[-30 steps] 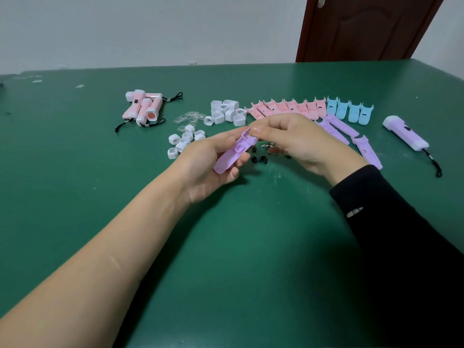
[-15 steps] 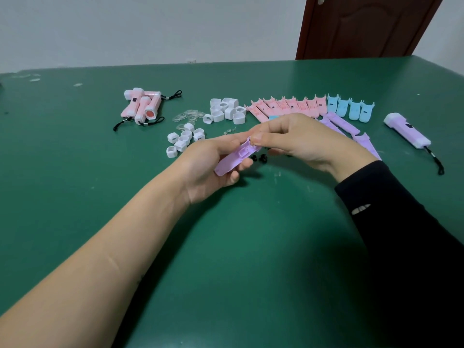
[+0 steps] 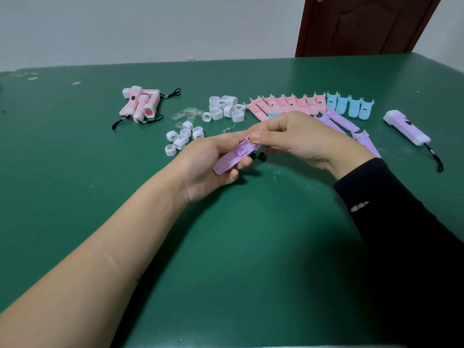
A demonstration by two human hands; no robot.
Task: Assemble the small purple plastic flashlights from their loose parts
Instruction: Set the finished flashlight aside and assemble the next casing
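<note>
My left hand (image 3: 208, 163) grips a purple flashlight half-shell (image 3: 232, 156), inner side up, tilted up to the right. At the shell's upper end my right hand (image 3: 298, 136) pinches a small part between thumb and forefinger; the part itself is too small to make out. More loose purple half-shells (image 3: 351, 129) lie behind my right hand, partly hidden by it. A finished purple flashlight (image 3: 406, 126) with a black strap lies at the far right. Small black parts (image 3: 259, 155) sit on the table under my hands.
On the green table (image 3: 226, 247) lie finished pink flashlights (image 3: 141, 104), small white rings (image 3: 182, 138), bigger white caps (image 3: 226, 109), clear lenses (image 3: 187, 114), a row of pink half-shells (image 3: 286, 102) and several blue half-shells (image 3: 350, 106). A brown door (image 3: 364, 23) stands behind.
Both hands have stayed together on the shell and sunk slightly toward me. My right fingertips have shifted a little along the shell's upper end.
</note>
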